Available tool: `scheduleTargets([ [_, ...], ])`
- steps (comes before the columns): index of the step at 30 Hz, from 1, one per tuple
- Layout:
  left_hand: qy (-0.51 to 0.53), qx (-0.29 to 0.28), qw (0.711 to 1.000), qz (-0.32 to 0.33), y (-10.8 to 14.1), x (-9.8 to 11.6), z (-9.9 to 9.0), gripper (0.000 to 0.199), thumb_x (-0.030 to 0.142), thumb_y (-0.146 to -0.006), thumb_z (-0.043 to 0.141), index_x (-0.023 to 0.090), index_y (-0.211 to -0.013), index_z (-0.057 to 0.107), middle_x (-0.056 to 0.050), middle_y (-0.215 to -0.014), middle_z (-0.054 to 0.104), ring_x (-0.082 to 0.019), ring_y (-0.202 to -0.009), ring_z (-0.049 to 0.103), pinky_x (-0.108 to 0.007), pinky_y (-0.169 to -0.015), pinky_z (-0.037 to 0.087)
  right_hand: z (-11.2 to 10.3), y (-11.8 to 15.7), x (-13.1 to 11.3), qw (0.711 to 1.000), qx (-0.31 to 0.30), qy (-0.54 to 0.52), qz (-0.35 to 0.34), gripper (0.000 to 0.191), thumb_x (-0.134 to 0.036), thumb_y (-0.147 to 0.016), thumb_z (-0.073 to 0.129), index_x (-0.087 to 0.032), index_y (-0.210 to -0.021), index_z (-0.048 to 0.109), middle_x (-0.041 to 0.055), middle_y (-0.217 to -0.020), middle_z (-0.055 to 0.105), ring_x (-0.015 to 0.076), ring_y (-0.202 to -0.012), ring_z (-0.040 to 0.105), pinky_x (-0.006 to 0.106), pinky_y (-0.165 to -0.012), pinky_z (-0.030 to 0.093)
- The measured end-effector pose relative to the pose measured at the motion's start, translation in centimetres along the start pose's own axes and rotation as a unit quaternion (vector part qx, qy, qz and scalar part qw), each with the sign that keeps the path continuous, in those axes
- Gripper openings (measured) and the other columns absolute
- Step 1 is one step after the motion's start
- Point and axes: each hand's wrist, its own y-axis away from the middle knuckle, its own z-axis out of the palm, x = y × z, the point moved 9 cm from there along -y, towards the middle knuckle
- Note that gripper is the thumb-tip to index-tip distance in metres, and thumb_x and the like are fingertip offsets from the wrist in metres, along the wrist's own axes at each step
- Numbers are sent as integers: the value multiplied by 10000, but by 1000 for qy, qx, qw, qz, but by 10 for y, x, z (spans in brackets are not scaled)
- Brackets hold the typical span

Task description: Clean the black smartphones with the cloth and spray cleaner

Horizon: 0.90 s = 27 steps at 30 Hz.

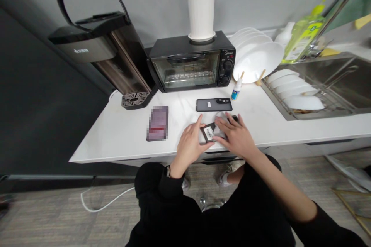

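Note:
On the white counter lies a dark phone-shaped item (208,133) with a white barcode label and what looks like clear wrapping. My left hand (189,141) holds its left end between thumb and fingers. Across its right part rests my right hand (236,135), fingers spread, partly hiding it. Just behind is a dark phone or phone case (213,104) with a camera bump and a small white sticker. A small white-and-blue bottle (236,90) stands behind its right end. Further left, a purplish phone-like object (157,123) lies blurred by pixels.
A toaster oven (188,67) with a white utensil holder (201,15) on top stands at the back. A tall dark dispenser (124,58) is to its left. White plates (257,60), a green soap bottle (304,38) and a sink rack (292,112) are on the right.

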Motion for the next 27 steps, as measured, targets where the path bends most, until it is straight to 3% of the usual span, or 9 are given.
scheduleTargets([
  [3,-20,-6,1000,-11,0,-4,1,1151,196,-802,818,289,-1674,72,-118,-1393,583,-313,-1285,554,-488,-1108,470,9,-1,-26,994,-46,-62,-80,684,-648,-1014,503,-209,-1539,521,99,-1568,542,330,-1538,385,629,-1278,198],
  [6,-44,-10,999,-17,0,-6,1,1134,169,-804,797,280,-1675,78,-125,-1364,554,-321,-1269,530,-492,-1092,478,12,-4,-36,990,-55,-101,-85,601,-609,-1048,461,-235,-1512,546,70,-1540,577,287,-1505,446,612,-1292,155],
  [9,-39,-10,999,-9,-3,-5,1,1081,212,-821,804,266,-1666,133,-115,-1326,580,-312,-1228,546,-490,-1090,474,11,-7,-27,992,-48,-94,-73,629,-621,-1039,474,-228,-1528,526,87,-1522,594,304,-1481,479,621,-1282,170],
  [13,-18,11,1000,-14,-5,-4,-3,1081,385,-810,852,259,-1653,188,-94,-1279,628,-308,-1204,572,-493,-1102,460,1,-9,1,999,13,-31,1,650,-610,-1040,480,-178,-1522,536,131,-1505,606,368,-1492,452,670,-1264,148],
  [17,-14,6,1000,-23,-5,-7,-2,1056,364,-819,843,247,-1652,203,-116,-1316,622,-312,-1223,577,-492,-1097,462,11,-9,-19,994,-32,-62,-79,641,-630,-1036,471,-217,-1523,535,91,-1526,590,326,-1524,411,641,-1281,142],
  [21,-7,8,1000,-15,-6,-6,-2,1044,370,-821,836,256,-1648,209,-100,-1311,639,-305,-1230,582,-490,-1118,446,8,-15,-12,998,-3,-52,-28,545,-534,-1069,458,-220,-1502,562,98,-1497,616,320,-1512,433,648,-1268,196],
  [24,-10,-2,1000,-10,-7,-6,-1,1045,369,-810,842,232,-1644,227,-115,-1323,630,-308,-1227,583,-483,-1106,456,12,-12,-11,996,-33,-56,-67,578,-528,-1066,470,-197,-1538,517,102,-1540,571,299,-1493,464,588,-1255,285],
  [27,-9,4,1000,-16,-8,-6,-3,1062,416,-785,865,245,-1637,253,-96,-1290,644,-311,-1221,585,-490,-1115,447,2,-2,7,1000,3,-4,-13,560,-506,-1084,430,-189,-1537,515,107,-1544,563,339,-1512,427,657,-1255,220],
])
